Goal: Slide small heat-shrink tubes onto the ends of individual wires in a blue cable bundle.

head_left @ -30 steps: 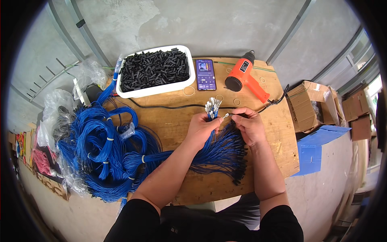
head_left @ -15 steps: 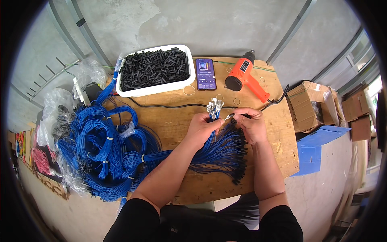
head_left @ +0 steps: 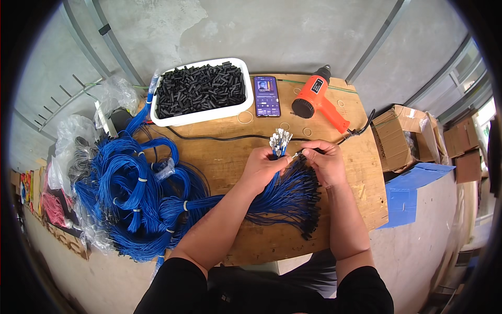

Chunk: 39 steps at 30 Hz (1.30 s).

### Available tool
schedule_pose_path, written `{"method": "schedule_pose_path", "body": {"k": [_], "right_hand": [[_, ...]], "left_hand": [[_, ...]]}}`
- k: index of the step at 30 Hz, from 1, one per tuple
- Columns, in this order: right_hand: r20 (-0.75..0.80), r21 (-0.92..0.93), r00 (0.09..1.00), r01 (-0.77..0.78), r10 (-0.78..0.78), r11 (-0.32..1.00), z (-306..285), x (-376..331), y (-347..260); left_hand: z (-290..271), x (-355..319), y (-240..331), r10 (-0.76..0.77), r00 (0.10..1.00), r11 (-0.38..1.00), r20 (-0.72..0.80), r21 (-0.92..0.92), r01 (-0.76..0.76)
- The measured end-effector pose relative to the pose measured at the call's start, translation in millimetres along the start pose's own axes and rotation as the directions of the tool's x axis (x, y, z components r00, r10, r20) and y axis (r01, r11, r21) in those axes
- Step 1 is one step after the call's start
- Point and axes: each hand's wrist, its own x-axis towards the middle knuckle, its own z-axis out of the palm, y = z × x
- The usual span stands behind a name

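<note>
My left hand (head_left: 259, 170) is closed round a bundle of blue wires, whose silver terminals (head_left: 281, 139) stick up above the fist. One single terminal (head_left: 295, 155) points right from the left thumb and fingertip. My right hand (head_left: 329, 166) pinches a small black sleeve (head_left: 317, 150) at that terminal's tip; whether the terminal is inside it is too small to tell. Below both hands, blue wires (head_left: 280, 201) fan out to the right, with black sleeves (head_left: 312, 217) on their ends.
A white tub (head_left: 250, 97) of loose black sleeves stands at the back, beside a phone (head_left: 267, 97). An orange heat gun (head_left: 316, 97) lies at the back right, its black cable crossing the table (head_left: 230, 157). Coiled blue wires (head_left: 128, 183) cover the left. Cardboard boxes (head_left: 395, 141) stand right.
The right fingers and sleeve have shifted slightly against the single terminal, of which less shows now. The terminal bundle in my left hand has tipped a little to the right.
</note>
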Motion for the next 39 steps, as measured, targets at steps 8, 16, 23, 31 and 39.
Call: {"method": "schedule_pose_path", "body": {"k": [8,16,23,31,39], "right_hand": [[-0.010,-0.012,1.000,0.000,0.000,1.000,0,1,0],[0.059,0.250,0.993,-0.115,0.104,0.961,-5,4,-4],[0.150,0.333,0.972,-0.224,0.183,0.916,-14,7,-1],[0.146,0.269,0.968,-0.237,0.204,0.934,-10,5,-3],[0.134,0.261,0.969,-0.238,0.209,0.936,-6,4,-2]], "left_hand": [[4,-1,0,-0.016,1.000,0.999,-0.024,-0.043,0.015],[1,0,-2,-0.056,0.997,0.997,-0.056,-0.048,0.053],[1,2,-6,-0.014,1.000,0.998,-0.021,-0.056,0.013],[1,1,-5,-0.011,1.000,0.999,-0.022,-0.046,0.010],[2,0,-2,-0.007,1.000,0.999,-0.014,-0.043,0.006]]}}
